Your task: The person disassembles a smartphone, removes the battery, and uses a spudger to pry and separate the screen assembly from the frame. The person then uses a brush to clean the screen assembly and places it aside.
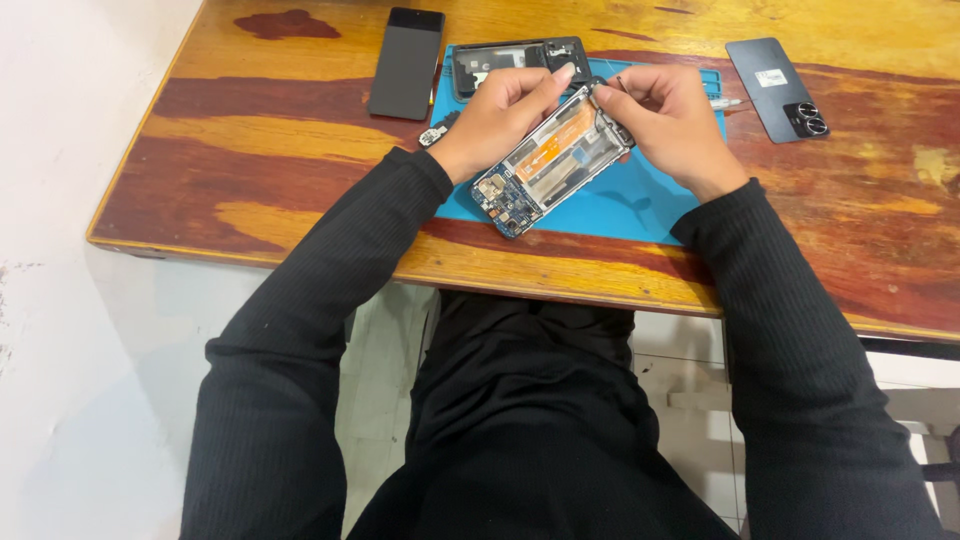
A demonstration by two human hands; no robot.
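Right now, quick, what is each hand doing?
Left hand: closed on the opened phone, holding its left side.
Right hand: fingers pinched at the phone's top end; whether they hold a small part cannot be told.

Single view, worn on the head, looking steeply down and forward over lap and black sleeves onto a wooden table point(300, 150). Fairly close: near table edge crossing mid-frame, far part cut off at top. White wall at left, tiled floor below.

Both hands hold an opened phone point(552, 160) over a blue mat point(640, 195) on the table point(300, 130): left hand point(500, 115) at its side, right hand point(665, 120) at its top end.
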